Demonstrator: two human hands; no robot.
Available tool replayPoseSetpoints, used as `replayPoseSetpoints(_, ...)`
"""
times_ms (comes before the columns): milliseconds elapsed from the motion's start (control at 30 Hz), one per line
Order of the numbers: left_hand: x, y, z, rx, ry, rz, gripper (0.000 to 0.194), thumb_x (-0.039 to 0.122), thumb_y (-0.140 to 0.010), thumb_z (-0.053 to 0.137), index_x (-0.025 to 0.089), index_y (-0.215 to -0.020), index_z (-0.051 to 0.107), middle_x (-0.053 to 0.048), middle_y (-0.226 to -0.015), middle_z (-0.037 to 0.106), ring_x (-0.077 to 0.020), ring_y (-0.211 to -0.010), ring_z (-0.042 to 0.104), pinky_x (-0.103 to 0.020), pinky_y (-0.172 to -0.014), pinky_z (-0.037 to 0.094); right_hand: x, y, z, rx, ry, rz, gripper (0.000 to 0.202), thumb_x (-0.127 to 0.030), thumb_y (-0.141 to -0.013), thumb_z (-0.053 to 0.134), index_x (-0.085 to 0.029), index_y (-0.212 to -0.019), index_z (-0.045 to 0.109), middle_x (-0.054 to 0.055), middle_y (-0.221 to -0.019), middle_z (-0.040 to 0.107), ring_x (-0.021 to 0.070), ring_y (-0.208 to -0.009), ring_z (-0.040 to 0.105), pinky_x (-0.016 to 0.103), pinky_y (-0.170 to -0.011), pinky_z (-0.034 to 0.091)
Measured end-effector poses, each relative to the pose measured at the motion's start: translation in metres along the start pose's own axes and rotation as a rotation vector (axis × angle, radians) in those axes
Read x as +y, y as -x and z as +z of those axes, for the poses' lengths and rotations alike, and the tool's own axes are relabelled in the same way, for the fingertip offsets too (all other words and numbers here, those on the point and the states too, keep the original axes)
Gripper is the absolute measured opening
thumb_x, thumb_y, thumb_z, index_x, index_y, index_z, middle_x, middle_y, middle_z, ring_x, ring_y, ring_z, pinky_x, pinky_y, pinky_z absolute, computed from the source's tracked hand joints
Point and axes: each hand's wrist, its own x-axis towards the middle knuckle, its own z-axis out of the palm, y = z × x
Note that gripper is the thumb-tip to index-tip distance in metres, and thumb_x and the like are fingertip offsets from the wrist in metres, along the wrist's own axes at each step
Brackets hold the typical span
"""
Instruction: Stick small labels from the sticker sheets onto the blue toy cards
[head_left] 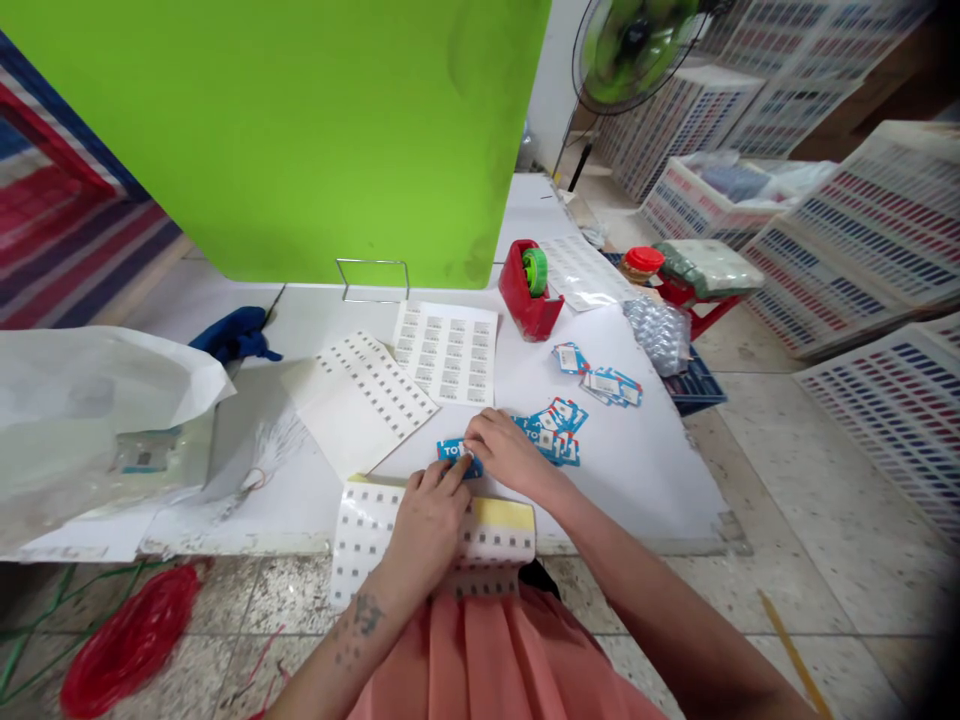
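Note:
A small blue and white card (pixel 450 450) with red corners lies flat on the white table in front of me. The stretched-out fingers of my left hand (pixel 431 515) press on its lower edge. My right hand (pixel 502 450) is bent over the card's right end, thumb and fingertips drawn together there; whatever is between them is hidden. Under my left hand is a sheet of small square stickers (pixel 367 520) with a yellow strip, hanging over the table's front edge. Just right of my right hand are several similar cards (pixel 555 430) in an overlapping heap.
More cards (pixel 611 385) lie farther right, below a red tape dispenser (pixel 529 295). Behind my hands are a sticker sheet (pixel 367 390) and a printed label sheet (pixel 450 350). A green board (pixel 300 140) stands behind; a plastic bag (pixel 97 420) is at left.

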Motion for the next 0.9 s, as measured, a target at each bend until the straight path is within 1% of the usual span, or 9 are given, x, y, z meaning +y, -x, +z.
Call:
replayPoseSetpoints(200, 0.004, 0.010, -0.006, 0.065, 0.035, 0.036, 0.013, 0.015, -0.085, 0.050, 0.016, -0.092, 0.062, -0.010, -0.131, 0.049, -0.0276, -0.119, 0.041, -0.045, -0.094, 0.039, -0.008, 0.010, -0.010, 0.107, 0.026, -0.037, 0.005, -0.016, -0.083, 0.057, -0.018, -0.080, 0.061, 0.007, -0.095, 0.055, 0.0209, -0.092, 0.048, 0.037, -0.084, 0.038)
replayPoseSetpoints(267, 0.006, 0.013, -0.010, 0.058, 0.052, 0.038, 0.014, 0.012, -0.084, 0.051, 0.016, -0.093, 0.060, -0.010, -0.129, 0.050, -0.0267, -0.117, 0.042, -0.045, -0.094, 0.039, -0.009, 0.011, -0.012, 0.133, -0.028, -0.034, 0.001, -0.018, -0.080, 0.062, -0.019, -0.079, 0.061, 0.006, -0.097, 0.056, 0.0211, -0.093, 0.048, 0.038, -0.086, 0.038)
replayPoseSetpoints(367, 0.007, 0.016, -0.013, 0.036, 0.070, 0.030, 0.015, 0.009, -0.083, 0.051, 0.016, -0.093, 0.059, -0.009, -0.125, 0.052, -0.0255, -0.113, 0.042, -0.043, -0.094, 0.038, -0.007, 0.010, -0.014, 0.154, -0.156, -0.001, 0.008, -0.019, -0.073, 0.068, -0.020, -0.074, 0.061, 0.004, -0.094, 0.058, 0.0199, -0.092, 0.051, 0.037, -0.086, 0.039)
replayPoseSetpoints(433, 0.007, 0.017, -0.014, 0.015, 0.084, 0.020, 0.015, 0.009, -0.083, 0.051, 0.016, -0.093, 0.059, -0.008, -0.122, 0.053, -0.0247, -0.110, 0.043, -0.042, -0.093, 0.038, -0.007, 0.009, -0.013, 0.140, -0.258, 0.058, 0.010, -0.018, -0.072, 0.069, -0.019, -0.071, 0.059, 0.002, -0.087, 0.061, 0.0176, -0.086, 0.054, 0.033, -0.081, 0.041)
replayPoseSetpoints(500, 0.008, 0.017, -0.014, -0.012, 0.100, 0.012, 0.014, 0.010, -0.084, 0.050, 0.016, -0.093, 0.058, -0.008, -0.118, 0.054, -0.0235, -0.107, 0.044, -0.041, -0.091, 0.038, -0.006, 0.008, -0.011, 0.093, -0.349, 0.149, 0.009, -0.020, -0.072, 0.067, -0.019, -0.070, 0.058, -0.001, -0.075, 0.061, 0.0143, -0.072, 0.055, 0.028, -0.069, 0.042)
replayPoseSetpoints(600, 0.008, 0.018, -0.014, -0.021, 0.123, 0.001, 0.013, 0.011, -0.085, 0.049, 0.017, -0.092, 0.057, -0.006, -0.108, 0.056, -0.0220, -0.100, 0.046, -0.040, -0.088, 0.038, -0.002, 0.007, -0.007, 0.030, -0.427, 0.232, 0.010, -0.024, -0.072, 0.065, -0.019, -0.070, 0.056, -0.005, -0.061, 0.056, 0.0110, -0.057, 0.051, 0.023, -0.054, 0.037)
replayPoseSetpoints(767, 0.007, 0.018, -0.017, -0.052, 0.136, -0.027, 0.010, 0.013, -0.086, 0.048, 0.019, -0.085, 0.057, -0.003, -0.087, 0.057, -0.0210, -0.084, 0.048, -0.038, -0.081, 0.037, 0.007, 0.006, -0.002, 0.036, -0.544, 0.234, 0.012, -0.024, -0.070, 0.063, -0.019, -0.076, 0.054, -0.006, -0.061, 0.053, 0.0105, -0.057, 0.049, 0.022, -0.053, 0.036)
replayPoseSetpoints(800, 0.007, 0.017, -0.018, -0.066, 0.129, -0.035, 0.011, 0.013, -0.086, 0.048, 0.019, -0.084, 0.057, -0.003, -0.085, 0.057, -0.0210, -0.082, 0.048, -0.038, -0.080, 0.037, 0.009, 0.007, -0.003, 0.040, -0.584, 0.244, 0.014, -0.023, -0.070, 0.063, -0.020, -0.080, 0.054, -0.006, -0.061, 0.052, 0.0104, -0.056, 0.049, 0.022, -0.052, 0.037)
replayPoseSetpoints(900, 0.006, 0.015, -0.021, -0.117, 0.111, -0.061, 0.010, 0.016, -0.086, 0.048, 0.019, -0.083, 0.057, -0.003, -0.083, 0.058, -0.0213, -0.080, 0.050, -0.038, -0.077, 0.037, 0.018, 0.012, -0.012, 0.056, -0.678, 0.284, 0.033, -0.022, -0.067, 0.063, -0.022, -0.098, 0.052, -0.009, -0.057, 0.049, 0.0097, -0.051, 0.047, 0.021, -0.049, 0.036)
